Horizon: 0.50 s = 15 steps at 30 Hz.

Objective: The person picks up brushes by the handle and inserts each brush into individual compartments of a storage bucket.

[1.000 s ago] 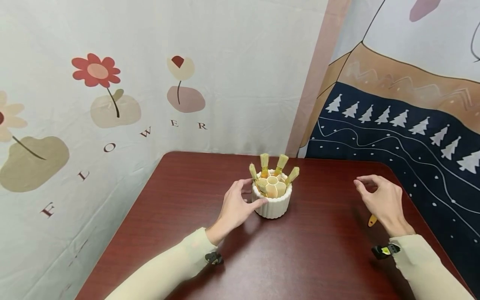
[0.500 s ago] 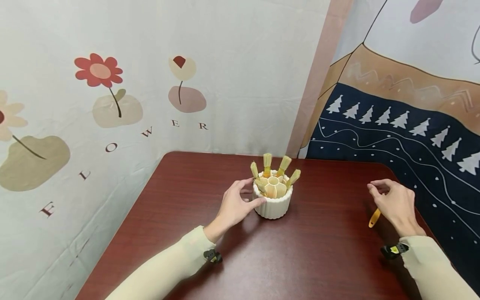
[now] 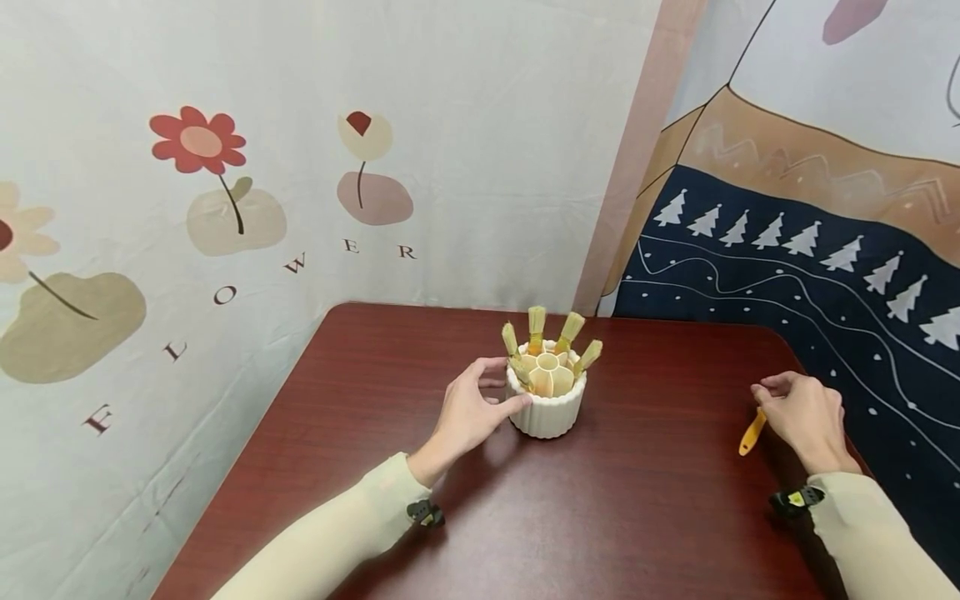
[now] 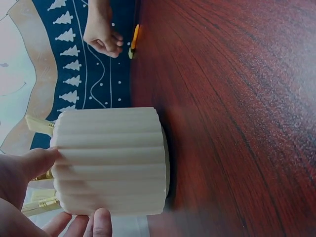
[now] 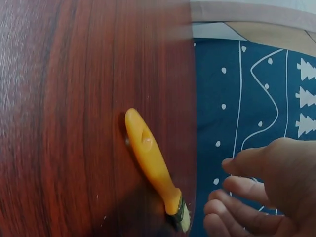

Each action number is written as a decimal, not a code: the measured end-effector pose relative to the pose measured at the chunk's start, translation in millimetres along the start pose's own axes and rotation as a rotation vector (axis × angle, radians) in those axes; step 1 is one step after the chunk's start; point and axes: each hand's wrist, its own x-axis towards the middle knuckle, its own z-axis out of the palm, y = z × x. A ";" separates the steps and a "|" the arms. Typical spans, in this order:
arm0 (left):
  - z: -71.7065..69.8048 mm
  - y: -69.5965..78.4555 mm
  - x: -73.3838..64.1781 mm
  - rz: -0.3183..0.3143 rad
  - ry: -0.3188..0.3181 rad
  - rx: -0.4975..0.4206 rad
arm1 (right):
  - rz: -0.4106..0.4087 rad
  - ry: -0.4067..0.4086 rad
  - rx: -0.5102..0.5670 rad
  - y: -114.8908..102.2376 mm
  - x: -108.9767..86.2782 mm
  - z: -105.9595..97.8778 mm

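A ribbed white pot (image 3: 547, 417) with a divided, flower-shaped insert (image 3: 548, 363) stands upright on the table. Several bristle brushes (image 3: 536, 323) lean in its outer compartments, bristles up. My left hand (image 3: 468, 408) holds the pot from the left, thumb at the near rim and fingers round the side, as the left wrist view also shows. Over on the right lies one brush with a yellow handle (image 3: 752, 432); the right wrist view shows its handle (image 5: 152, 160) and dark ferrule flat on the wood. Right above it hovers my right hand (image 3: 810, 421), fingers loosely bent, holding nothing.
The dark red wooden table (image 3: 615, 508) has rounded far corners. Behind it hangs a pale cloth with printed flowers (image 3: 197, 142). A dark blue cloth with white trees (image 3: 795, 258) borders the right edge, close to my right hand.
My right hand has moved rightward and lower, coming down over the lone brush, whose yellow handle shows more now. My left hand stays at the pot, and the pot stands almost unchanged.
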 end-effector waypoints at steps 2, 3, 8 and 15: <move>-0.7 0.1 0.2 -0.004 -0.004 0.005 | 0.027 -0.018 -0.003 3.4 0.6 -0.9; -1.1 0.2 0.3 -0.005 -0.006 0.008 | 0.040 -0.028 -0.004 5.1 1.0 -1.3; -2.7 0.3 0.9 -0.008 -0.015 0.020 | 0.095 -0.078 -0.009 11.4 2.5 -1.8; -3.4 -0.6 1.5 -0.011 -0.019 0.026 | 0.121 -0.135 -0.022 16.2 5.3 -2.0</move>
